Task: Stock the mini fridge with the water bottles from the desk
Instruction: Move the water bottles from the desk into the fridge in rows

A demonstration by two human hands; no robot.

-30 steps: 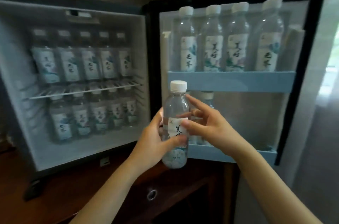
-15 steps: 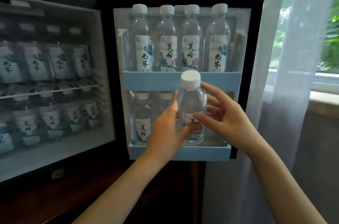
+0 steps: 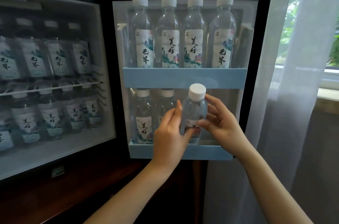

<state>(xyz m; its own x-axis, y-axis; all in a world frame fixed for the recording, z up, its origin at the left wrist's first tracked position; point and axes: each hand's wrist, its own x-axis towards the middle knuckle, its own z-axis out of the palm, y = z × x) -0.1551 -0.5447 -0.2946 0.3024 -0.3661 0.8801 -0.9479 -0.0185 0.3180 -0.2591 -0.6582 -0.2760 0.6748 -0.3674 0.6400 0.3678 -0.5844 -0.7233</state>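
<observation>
A clear water bottle [image 3: 194, 108] with a white cap stands upright in the lower blue door shelf [image 3: 207, 152] of the open mini fridge. My left hand [image 3: 169, 137] grips its left side with thumb and fingers. My right hand [image 3: 220, 123] holds its right side, fingertips on the label. Two more bottles [image 3: 144, 123] stand to its left in the same shelf. The upper door shelf [image 3: 183, 77] carries several bottles [image 3: 168, 36].
The fridge body [image 3: 102, 58] at left holds two rows of bottles on a wire rack [image 3: 53, 88] and on the floor. The fridge sits on a dark wooden cabinet [image 3: 73, 196]. A sheer white curtain [image 3: 293, 95] and a window hang right of the door.
Both hands carried the bottle right and down, from in front of the door into the lower door shelf. The camera swung right toward the door.
</observation>
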